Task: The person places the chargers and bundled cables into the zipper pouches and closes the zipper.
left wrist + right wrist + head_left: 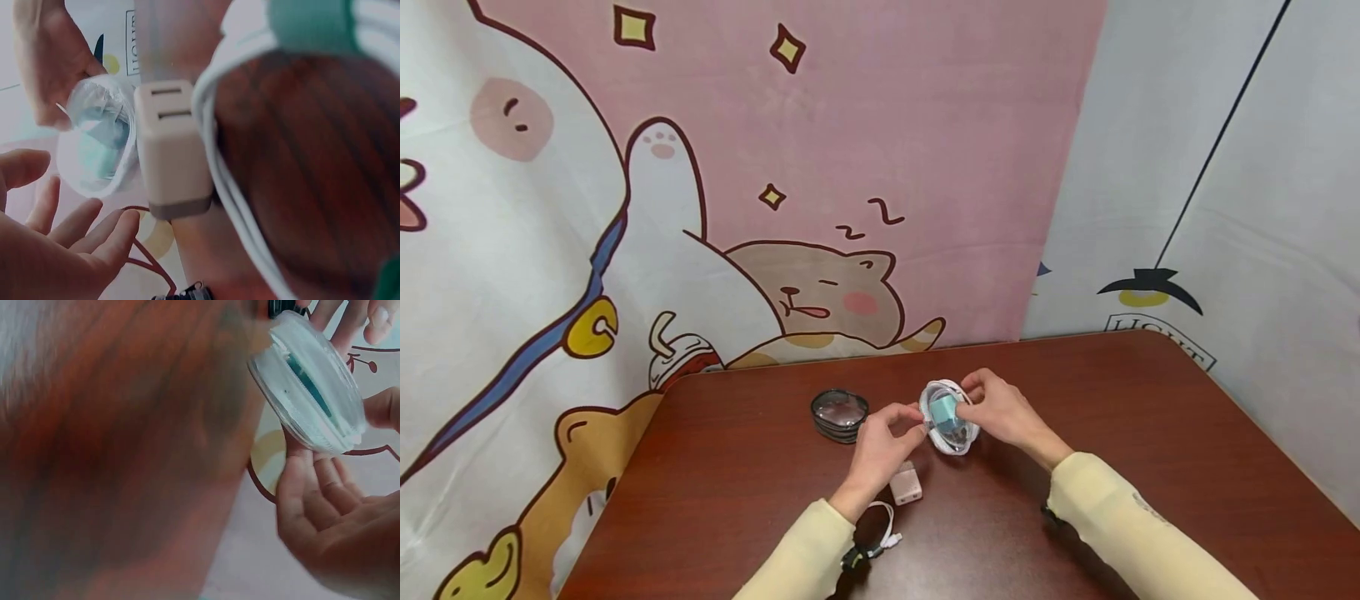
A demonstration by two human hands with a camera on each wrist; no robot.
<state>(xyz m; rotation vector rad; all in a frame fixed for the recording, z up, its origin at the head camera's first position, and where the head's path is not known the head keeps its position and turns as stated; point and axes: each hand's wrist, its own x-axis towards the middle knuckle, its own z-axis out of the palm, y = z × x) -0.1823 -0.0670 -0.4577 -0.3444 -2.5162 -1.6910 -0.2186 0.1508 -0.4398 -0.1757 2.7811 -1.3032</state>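
A round clear zip case [951, 448] with a white rim is held up over the table by my right hand [1004, 409]. Something pale teal shows through its clear side. In the right wrist view the zipped edge of the case [300, 394] faces the camera, with the right hand [337, 519] around its lower side. My left hand [880, 450] is at the left edge of the case. Seen from the left wrist, its fingers are spread and apart from the case [128, 153]. Below lies a pale pink charger block [906, 485] with two USB slots.
A black-rimmed round case [839, 417] sits on the brown table [737, 492], left of the hands. By the left sleeve lies a white cable [891, 533], which the left wrist view shows with a green band [312, 25]. A patterned cloth [970, 167] hangs behind.
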